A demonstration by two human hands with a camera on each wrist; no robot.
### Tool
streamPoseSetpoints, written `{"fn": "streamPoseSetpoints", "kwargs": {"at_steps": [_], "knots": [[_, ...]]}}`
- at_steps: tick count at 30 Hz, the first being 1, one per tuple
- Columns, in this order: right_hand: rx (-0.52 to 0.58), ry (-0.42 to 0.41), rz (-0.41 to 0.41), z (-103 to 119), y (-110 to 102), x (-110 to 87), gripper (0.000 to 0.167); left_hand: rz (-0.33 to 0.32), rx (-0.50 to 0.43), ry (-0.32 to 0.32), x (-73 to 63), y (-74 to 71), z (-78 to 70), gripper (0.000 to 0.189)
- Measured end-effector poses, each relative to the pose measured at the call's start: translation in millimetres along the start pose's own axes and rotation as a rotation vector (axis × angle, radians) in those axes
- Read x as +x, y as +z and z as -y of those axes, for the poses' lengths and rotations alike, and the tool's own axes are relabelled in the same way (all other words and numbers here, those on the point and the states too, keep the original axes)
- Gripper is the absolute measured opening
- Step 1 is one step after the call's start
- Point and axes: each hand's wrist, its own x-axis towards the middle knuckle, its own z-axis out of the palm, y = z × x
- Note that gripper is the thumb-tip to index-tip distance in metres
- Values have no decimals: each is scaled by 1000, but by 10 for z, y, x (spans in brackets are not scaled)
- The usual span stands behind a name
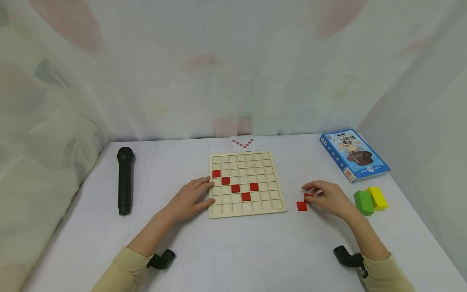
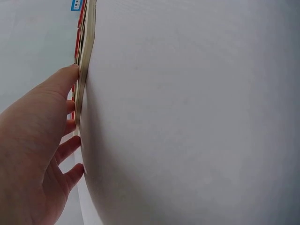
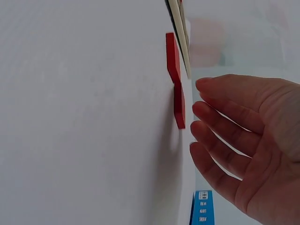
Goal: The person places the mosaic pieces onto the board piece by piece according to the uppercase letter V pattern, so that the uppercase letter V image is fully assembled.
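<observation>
A pale square grid board (image 1: 248, 215) lies at the middle of the table, with several red tiles (image 1: 246, 196) in its cells. My left hand (image 1: 187, 201) rests against the board's left edge, its thumb and fingertips touching the rim. To the right of the board, a red square tile (image 1: 301, 206) lies on the cloth, corner to corner with another red tile (image 1: 307, 195). Just over that second one hovers my right hand (image 1: 330, 198), fingers loosely bent. In the right wrist view both tiles lie flat, and a gap separates the fingertips (image 3: 202, 84) from them.
A card with a red V pattern (image 1: 243, 143) stands behind the board. At the right are a blue box (image 1: 355, 154), a green block (image 1: 363, 202) and a yellow block (image 1: 377, 198). A black microphone (image 1: 125, 180) lies at the left.
</observation>
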Motion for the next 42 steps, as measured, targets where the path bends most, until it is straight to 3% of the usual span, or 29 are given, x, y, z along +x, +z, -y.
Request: {"fn": "streamPoseSetpoints", "kwargs": {"at_steps": [10, 21, 34, 42], "knots": [[-28, 16, 18, -69, -28, -79, 30, 1, -2, 3, -2, -6, 3, 61], [-18, -12, 3, -117, 6, -32, 33, -1, -5, 8, 2, -5, 3, 61], [36, 13, 10, -2, 95, 153, 32, -1, -7, 9, 0, -8, -1, 60], [65, -21, 20, 101, 195, 352, 31, -4, -2, 8, -4, -8, 2, 60]]}}
